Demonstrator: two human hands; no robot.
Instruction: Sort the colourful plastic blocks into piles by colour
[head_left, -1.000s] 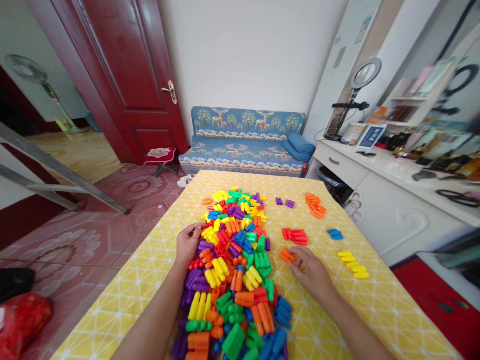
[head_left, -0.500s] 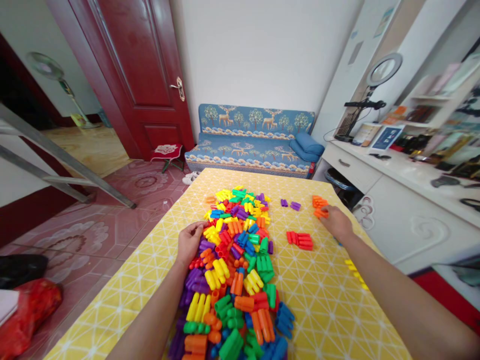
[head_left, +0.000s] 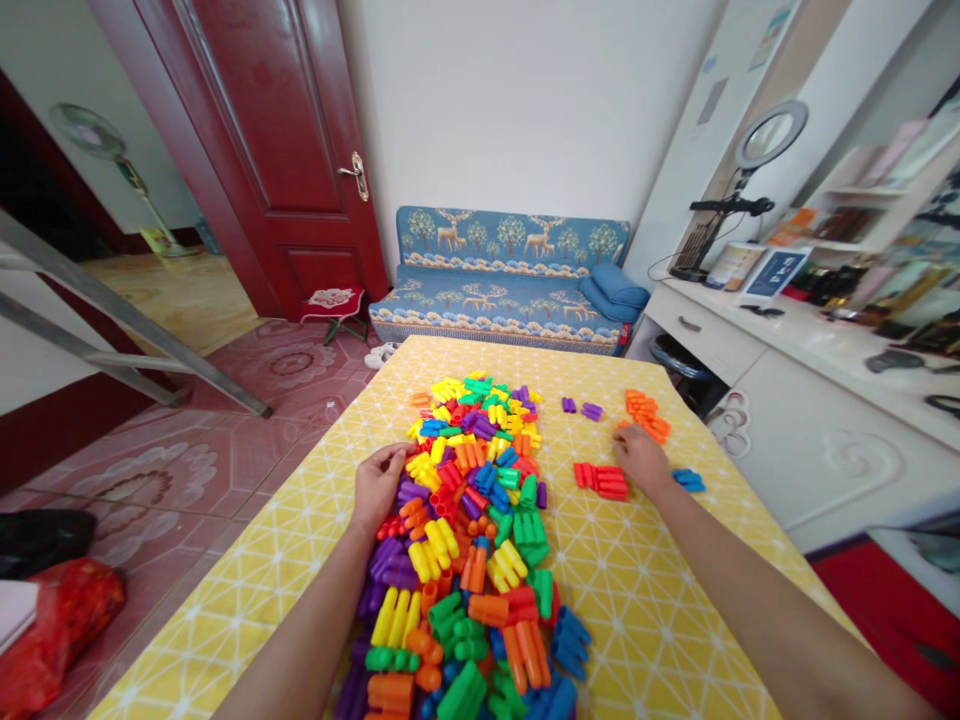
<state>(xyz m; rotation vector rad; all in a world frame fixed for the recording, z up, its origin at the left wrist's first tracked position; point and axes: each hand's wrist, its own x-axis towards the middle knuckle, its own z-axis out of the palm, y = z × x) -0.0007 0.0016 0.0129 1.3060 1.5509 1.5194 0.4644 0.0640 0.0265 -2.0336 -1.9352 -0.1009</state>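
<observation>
Curling loosely by blocks [head_left: 433, 550], left hand [head_left: 379, 484] and right hand [head_left: 643, 460] have unclear grips, a card's [head_left: 776, 272] print unreadable.

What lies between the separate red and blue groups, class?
In the head view, the right hand and wrist show between red group and blue group.

I can't see the right hand's [head_left: 641, 458] fingertips past its own knuckles, so whether they grip anything I couldn't say. The left hand's [head_left: 379, 485] fingertips meet the pile of plastic pieces [head_left: 474, 567] too finely to tell a touch. That pile's near end is cut off below, the red bag [head_left: 82, 605] at the left; the dresser bottles [head_left: 911, 300] blur.
</observation>
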